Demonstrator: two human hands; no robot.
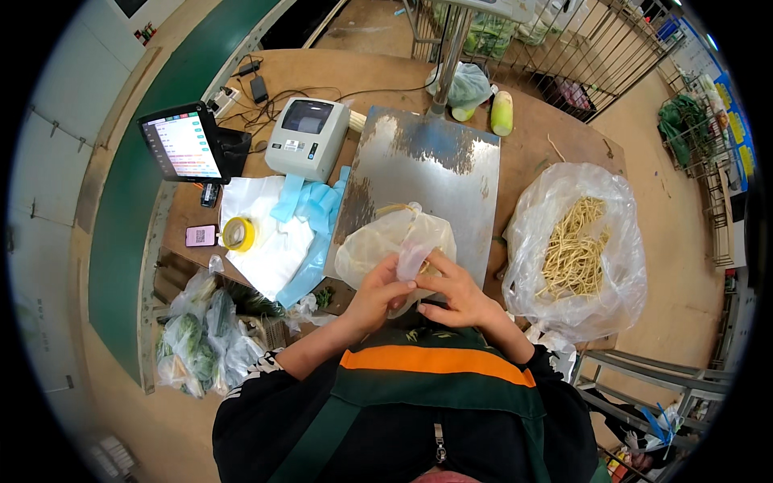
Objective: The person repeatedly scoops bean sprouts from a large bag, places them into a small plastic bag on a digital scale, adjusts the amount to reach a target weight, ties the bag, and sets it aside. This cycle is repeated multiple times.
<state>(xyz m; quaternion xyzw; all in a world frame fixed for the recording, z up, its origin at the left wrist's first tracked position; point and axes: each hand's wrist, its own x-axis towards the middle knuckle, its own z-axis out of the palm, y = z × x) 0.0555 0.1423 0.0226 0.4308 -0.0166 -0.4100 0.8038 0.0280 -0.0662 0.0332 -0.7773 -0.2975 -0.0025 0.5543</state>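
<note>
A thin, translucent plastic bag (366,251) rests on the near part of a worn metal scale platform (459,189). Its pinkish gathered end (414,259) rises between my two hands. My left hand (380,288) is closed on the bag from the left side. Facing it, my right hand (457,291) has its fingers bent and pinches the same gathered part. The fingertips of both hands nearly meet. What lies inside the bag is hard to make out through the plastic.
To the right stands a large clear bag (527,266) of thin, pale yellow stalks (576,249). On the left are a label printer (309,138), a screen (183,146), yellow tape (238,234), a phone (201,235) and white bags (270,262). A scale post (451,60) rises behind the platform.
</note>
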